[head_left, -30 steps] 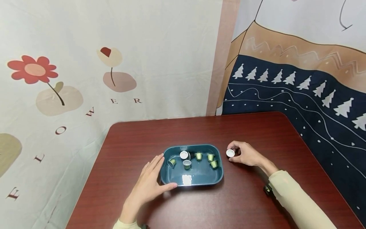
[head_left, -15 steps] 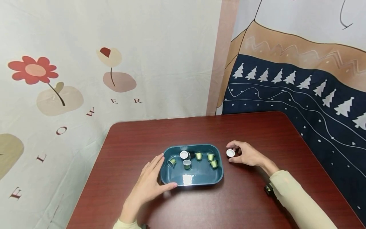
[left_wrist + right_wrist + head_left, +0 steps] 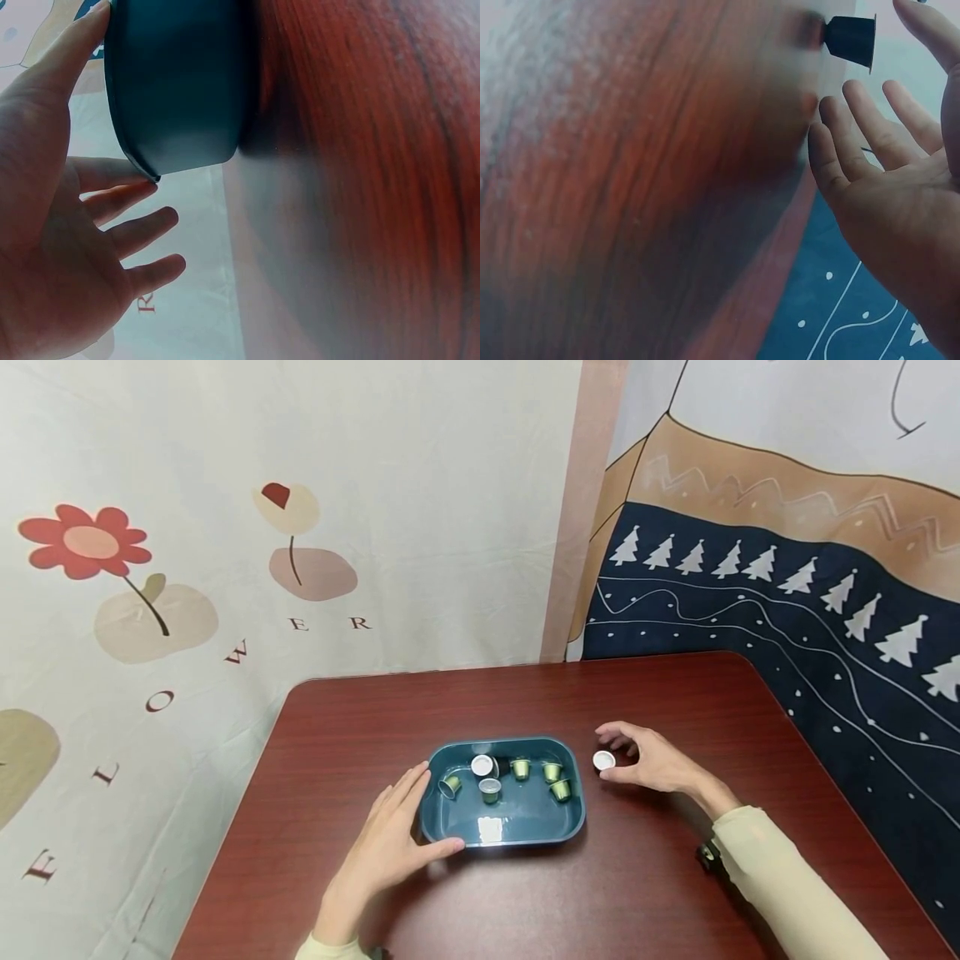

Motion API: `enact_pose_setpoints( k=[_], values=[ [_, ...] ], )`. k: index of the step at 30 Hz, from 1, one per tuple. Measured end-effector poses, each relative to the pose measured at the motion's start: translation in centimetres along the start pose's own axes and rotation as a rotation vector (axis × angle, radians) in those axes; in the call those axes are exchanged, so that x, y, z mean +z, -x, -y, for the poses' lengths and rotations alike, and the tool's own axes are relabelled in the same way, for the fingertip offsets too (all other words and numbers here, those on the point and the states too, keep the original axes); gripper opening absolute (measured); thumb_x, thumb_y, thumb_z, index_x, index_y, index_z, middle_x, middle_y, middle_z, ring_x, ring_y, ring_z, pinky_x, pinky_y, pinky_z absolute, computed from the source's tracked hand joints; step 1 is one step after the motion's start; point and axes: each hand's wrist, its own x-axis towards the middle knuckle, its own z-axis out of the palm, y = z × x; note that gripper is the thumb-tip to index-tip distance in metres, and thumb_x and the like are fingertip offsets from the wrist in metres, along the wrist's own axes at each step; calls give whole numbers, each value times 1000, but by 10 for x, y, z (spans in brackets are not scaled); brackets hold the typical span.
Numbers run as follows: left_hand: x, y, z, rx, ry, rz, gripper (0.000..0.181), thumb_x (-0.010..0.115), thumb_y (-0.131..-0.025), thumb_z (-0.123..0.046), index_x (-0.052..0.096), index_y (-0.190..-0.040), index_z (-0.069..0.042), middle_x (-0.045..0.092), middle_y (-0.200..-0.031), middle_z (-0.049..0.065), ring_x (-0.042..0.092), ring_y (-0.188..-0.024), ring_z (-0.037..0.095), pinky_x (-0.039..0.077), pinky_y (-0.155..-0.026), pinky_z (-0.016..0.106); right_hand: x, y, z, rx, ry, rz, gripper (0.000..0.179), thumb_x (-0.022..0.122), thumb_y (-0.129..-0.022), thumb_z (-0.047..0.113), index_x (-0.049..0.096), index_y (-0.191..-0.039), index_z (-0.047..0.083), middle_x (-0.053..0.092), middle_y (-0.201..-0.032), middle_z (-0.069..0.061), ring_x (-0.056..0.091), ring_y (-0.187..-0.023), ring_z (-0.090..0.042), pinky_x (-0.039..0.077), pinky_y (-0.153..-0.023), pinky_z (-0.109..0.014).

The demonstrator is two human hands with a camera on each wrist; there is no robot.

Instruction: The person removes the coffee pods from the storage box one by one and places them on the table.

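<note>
A dark coffee capsule with a white lid [image 3: 603, 761] stands upright on the table, right of the blue-green tray [image 3: 532, 821]. My right hand [image 3: 651, 760] is around it, thumb and fingers spread; in the right wrist view the dark capsule [image 3: 852, 40] shows a gap from the fingers. My left hand [image 3: 390, 831] spans the tray's near left corner, thumb at the front rim and fingertips at the left end. Straight fingers touch the rim in the left wrist view. Inside the tray lie several green capsules [image 3: 561, 790] and a white-lidded dark capsule [image 3: 483, 767].
The reddish-brown wooden table [image 3: 525, 910] extends around the tray, with rounded far corners. Behind it hangs a pale cloth printed with flowers [image 3: 90, 542]. A dark blue cloth with white trees [image 3: 723, 562] hangs at the right.
My right hand has let go of the dark capsule; its fingers have spread and lifted slightly away. The capsule stays in place. My left hand and the tray have not moved.
</note>
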Motion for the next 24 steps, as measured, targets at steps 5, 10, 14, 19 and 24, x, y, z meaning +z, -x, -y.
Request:
enact_pose_setpoints(
  k=[5, 10, 14, 19, 24],
  values=[
    [0, 0, 1, 3, -5, -2, 120, 92, -83, -68, 46, -170, 2, 45, -180, 17, 44, -167, 44, 34, -136, 72, -6, 1, 6, 40, 19, -7, 70, 89, -99, 37, 61, -157, 10, 75, -143, -10, 69, -129, -29, 56, -114, -56],
    [-1, 0, 1, -2, -5, 2, 120, 92, -84, -69, 46, -170, 1, 45, -181, 15, 44, -167, 43, 34, -136, 72, -12, 0, 16, 53, 8, -26, 73, 88, -99, 40, 58, -160, 13, 73, -148, -12, 69, -132, -32, 55, -116, -60],
    [-1, 0, 1, 1, -2, -2, 120, 92, -84, -69, 47, -170, 1, 46, -180, 15, 45, -167, 43, 35, -135, 73, -15, 0, 23, 11, 19, -45, 72, 87, -100, 37, 58, -161, 13, 72, -151, -14, 69, -134, -36, 56, -114, -59],
    [0, 0, 1, -1, 0, -1, 120, 91, -84, -70, 47, -170, 1, 45, -180, 14, 46, -166, 41, 35, -135, 73, -16, -1, 33, -25, 27, -49, 69, 86, -101, 37, 59, -161, 16, 71, -153, -16, 69, -136, -39, 56, -113, -60],
    [0, 1, 2, -6, -1, -2, 120, 91, -83, -71, 47, -170, -1, 46, -180, 12, 47, -165, 40, 36, -134, 73, -15, -2, 44, -53, 29, -54, 67, 87, -101, 37, 59, -160, 20, 70, -154, -14, 68, -138, -40, 56, -115, -62]
  ],
)
